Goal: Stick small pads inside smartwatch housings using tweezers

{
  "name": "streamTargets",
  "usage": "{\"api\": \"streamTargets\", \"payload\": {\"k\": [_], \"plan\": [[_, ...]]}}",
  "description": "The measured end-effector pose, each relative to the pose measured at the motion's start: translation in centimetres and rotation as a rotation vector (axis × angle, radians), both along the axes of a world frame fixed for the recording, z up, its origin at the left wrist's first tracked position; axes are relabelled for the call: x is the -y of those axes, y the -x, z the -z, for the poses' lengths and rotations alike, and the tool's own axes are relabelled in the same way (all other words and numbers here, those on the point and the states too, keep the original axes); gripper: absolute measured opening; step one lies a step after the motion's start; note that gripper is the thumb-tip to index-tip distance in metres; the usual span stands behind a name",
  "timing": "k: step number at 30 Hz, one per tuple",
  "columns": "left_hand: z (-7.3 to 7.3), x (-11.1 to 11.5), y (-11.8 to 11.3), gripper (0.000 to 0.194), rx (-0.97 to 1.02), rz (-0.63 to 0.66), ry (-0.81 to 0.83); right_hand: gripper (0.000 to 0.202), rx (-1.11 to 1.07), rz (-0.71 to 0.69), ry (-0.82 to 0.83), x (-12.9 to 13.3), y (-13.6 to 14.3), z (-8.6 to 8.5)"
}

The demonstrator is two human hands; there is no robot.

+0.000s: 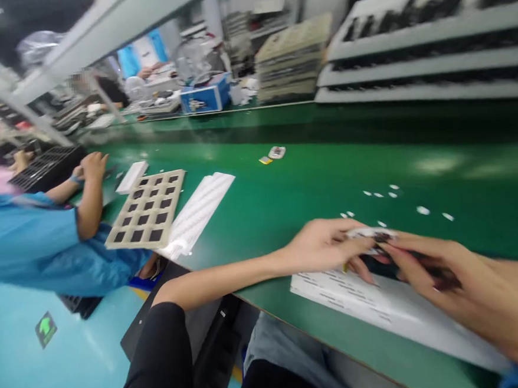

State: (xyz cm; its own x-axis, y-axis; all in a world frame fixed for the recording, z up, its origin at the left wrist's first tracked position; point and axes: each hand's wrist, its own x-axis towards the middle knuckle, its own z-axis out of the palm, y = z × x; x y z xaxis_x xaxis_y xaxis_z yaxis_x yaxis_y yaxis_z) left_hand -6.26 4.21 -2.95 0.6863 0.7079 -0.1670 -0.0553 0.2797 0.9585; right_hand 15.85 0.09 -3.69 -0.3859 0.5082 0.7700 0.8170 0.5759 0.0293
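My left hand (318, 246) is closed around the edge of a small white device part (366, 232) with dark pieces on it. From the other side, my right hand (464, 274) pinches the same part between thumb and finger, and a dark spot shows at the fingertips. The part is blurred and half covered by fingers, so its exact kind cannot be made out. Something small and yellow shows under my left fingers. Below both hands, a white sheet with rows of small dark print (337, 292) lies at the bench's front edge.
Small white scraps (423, 210) lie beyond my hands on the green bench (260, 217). Farther back is a white piece (277, 152) beside a yellow one. A beige tray (146, 211) with dark parts and white strips (205, 212) sit left, near a blue-clothed co-worker (35, 233). Stacked trays (294, 61) stand behind.
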Motion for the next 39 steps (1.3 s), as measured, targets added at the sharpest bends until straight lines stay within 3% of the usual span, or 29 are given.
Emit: {"api": "streamTargets", "payload": {"k": [2, 5, 8, 12, 16, 21, 29, 34, 39], "plan": [[-0.2, -0.1, 0.2, 0.039, 0.006, -0.014, -0.019, 0.006, 0.014, -0.062, -0.106, -0.2, 1.1, -1.5], [-0.5, -0.5, 0.6, 0.049, 0.015, 0.021, -0.057, 0.011, -0.017, -0.051, -0.031, -0.2, 1.6, -2.4], [-0.7, -0.5, 0.8, 0.054, -0.016, 0.027, -0.119, 0.021, -0.038, -0.034, 0.009, 0.4, 1.7, -2.3], [-0.9, 0.0, 0.7, 0.033, -0.165, -0.056, -0.298, 0.030, 0.023, -0.012, 0.044, 0.7, 1.6, -2.4], [-1.0, 0.4, 0.6, 0.031, -0.278, -0.123, -0.491, 0.014, 0.063, -0.088, 0.049, 0.3, 1.3, -2.4], [-0.8, 0.4, 0.8, 0.036, -0.263, -0.188, -0.471, 0.008, -0.015, -0.187, 0.138, 0.1, 1.0, -2.2], [-0.7, 0.6, 0.6, 0.041, -0.273, -0.174, -0.507, 0.006, -0.086, -0.116, 0.177, 0.4, 2.0, -1.7], [-0.2, 0.7, 0.7, 0.042, -0.375, -0.197, -0.765, 0.015, -0.192, -0.099, 0.380, 0.5, 1.9, -0.8], [0.0, 1.0, 0.7, 0.040, -0.375, -0.221, -0.944, 0.015, -0.154, -0.082, 0.313, 0.8, 2.3, -0.8]]}}
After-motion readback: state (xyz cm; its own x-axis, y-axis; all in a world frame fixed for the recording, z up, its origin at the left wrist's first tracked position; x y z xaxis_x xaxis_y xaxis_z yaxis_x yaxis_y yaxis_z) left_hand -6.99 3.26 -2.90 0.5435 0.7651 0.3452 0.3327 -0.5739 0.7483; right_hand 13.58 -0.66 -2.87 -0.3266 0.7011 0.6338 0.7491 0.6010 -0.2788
